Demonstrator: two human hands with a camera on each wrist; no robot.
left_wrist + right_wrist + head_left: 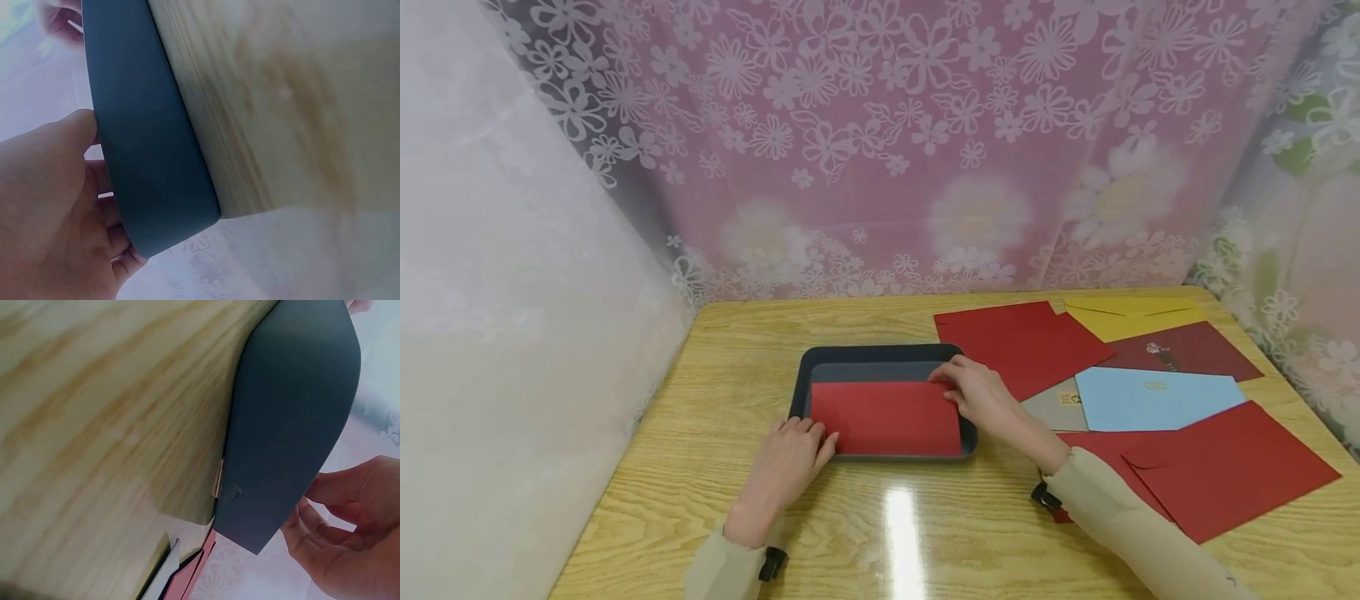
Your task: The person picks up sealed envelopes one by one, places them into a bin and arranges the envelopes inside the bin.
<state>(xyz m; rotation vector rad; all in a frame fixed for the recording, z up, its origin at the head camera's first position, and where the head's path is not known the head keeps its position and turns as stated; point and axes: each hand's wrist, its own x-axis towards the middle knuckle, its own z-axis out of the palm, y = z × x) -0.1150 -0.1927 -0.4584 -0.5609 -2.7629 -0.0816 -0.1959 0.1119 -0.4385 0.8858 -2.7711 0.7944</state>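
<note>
A dark blue-grey tray [880, 352] lies on the table with a red envelope [887, 421] flat inside, along its front part. My left hand [786, 462] is at the tray's front left corner, its fingers reaching over the rim and its thumb at the envelope's lower left corner. At the other end, my right hand [981, 396] reaches over the right side and pinches the envelope near its upper right corner. Both wrist views show the tray's outer wall [140, 137], with my left fingers [109, 209] and right fingers [312, 531] partly hidden behind it.
Right of the tray lie overlapping envelopes: several red ones [1232, 471], a light blue one [1157, 404], a yellow one [1135, 315], a maroon one [1202, 354] and a grey one [1052, 408]. A floral curtain [880, 167] hangs behind the wooden table [737, 358].
</note>
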